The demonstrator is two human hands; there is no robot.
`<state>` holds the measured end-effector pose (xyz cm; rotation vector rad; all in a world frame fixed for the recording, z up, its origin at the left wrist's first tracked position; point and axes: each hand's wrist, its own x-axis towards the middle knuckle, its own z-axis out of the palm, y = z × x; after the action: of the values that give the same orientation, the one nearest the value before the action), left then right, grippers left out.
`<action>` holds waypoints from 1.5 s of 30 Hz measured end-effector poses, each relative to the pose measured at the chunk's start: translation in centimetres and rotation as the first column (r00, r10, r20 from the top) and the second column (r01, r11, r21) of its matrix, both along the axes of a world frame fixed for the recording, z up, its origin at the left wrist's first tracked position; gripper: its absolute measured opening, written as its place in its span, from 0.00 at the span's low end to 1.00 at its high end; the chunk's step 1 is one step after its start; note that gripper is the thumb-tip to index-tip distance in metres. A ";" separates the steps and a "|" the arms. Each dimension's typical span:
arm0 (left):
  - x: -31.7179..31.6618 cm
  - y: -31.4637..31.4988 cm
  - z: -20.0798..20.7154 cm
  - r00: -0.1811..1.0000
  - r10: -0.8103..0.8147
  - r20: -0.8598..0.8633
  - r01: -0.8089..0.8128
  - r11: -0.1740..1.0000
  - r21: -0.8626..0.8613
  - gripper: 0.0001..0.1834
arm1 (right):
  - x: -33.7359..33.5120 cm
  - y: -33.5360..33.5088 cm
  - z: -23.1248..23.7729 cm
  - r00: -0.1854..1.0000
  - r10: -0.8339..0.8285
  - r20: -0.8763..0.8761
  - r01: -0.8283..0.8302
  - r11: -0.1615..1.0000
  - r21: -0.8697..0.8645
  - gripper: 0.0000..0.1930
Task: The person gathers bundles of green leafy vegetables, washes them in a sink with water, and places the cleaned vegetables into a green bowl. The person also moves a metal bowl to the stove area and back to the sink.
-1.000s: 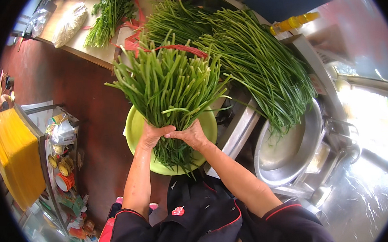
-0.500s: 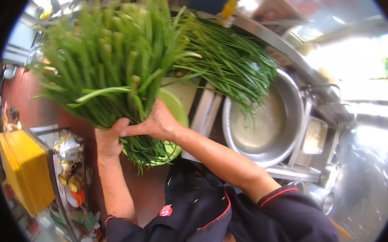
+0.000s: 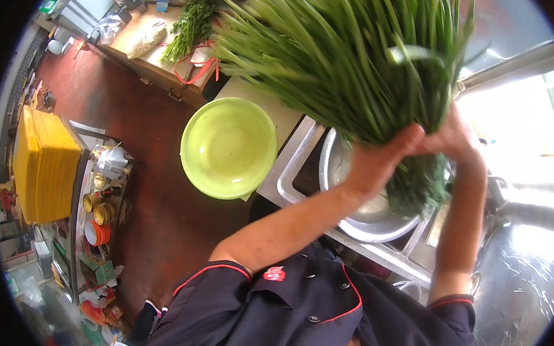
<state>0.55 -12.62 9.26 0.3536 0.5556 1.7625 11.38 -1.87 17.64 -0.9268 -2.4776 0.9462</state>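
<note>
Both my hands are wrapped around a large bunch of garlic chives (image 3: 352, 58), its long green leaves fanning up and outward. My left hand (image 3: 382, 159) grips it from the left and my right hand (image 3: 456, 138) from the right, meeting near its lower end. Below the hands, the tight dark-green end hangs over a round metal basin (image 3: 377, 228) set in the sink area. To the left, a light green bowl (image 3: 193, 169) sits at the counter's edge with nothing in it. The bunch covers much of the basin and the counter behind.
A wooden table (image 3: 154, 62) at the far left bears leafy greens (image 3: 191, 28), a pale bag and red ribbon. A shelf of bowls and packages with a yellow stack (image 3: 48, 166) stands left. The sink's metal rim (image 3: 289, 162) borders the basin; a shiny steel surface (image 3: 528, 271) lies right.
My hands have carried the chives rightward, from beside the light green bowl to above the metal basin. The bowl now shows fully; the second heap of chives on the counter is no longer distinguishable.
</note>
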 end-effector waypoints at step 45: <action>-27.5 -22.5 -28.5 0.993 0.109 -0.055 -0.096 0.425 -0.900 0.11 | 10.9 -6.5 -23.3 0.867 -0.369 0.334 0.399 0.917 -0.023 0.32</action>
<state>-26.97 -35.14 -19.24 -0.4878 1.4548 1.3073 22.26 -8.36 -5.70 -1.6527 -2.3692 0.8257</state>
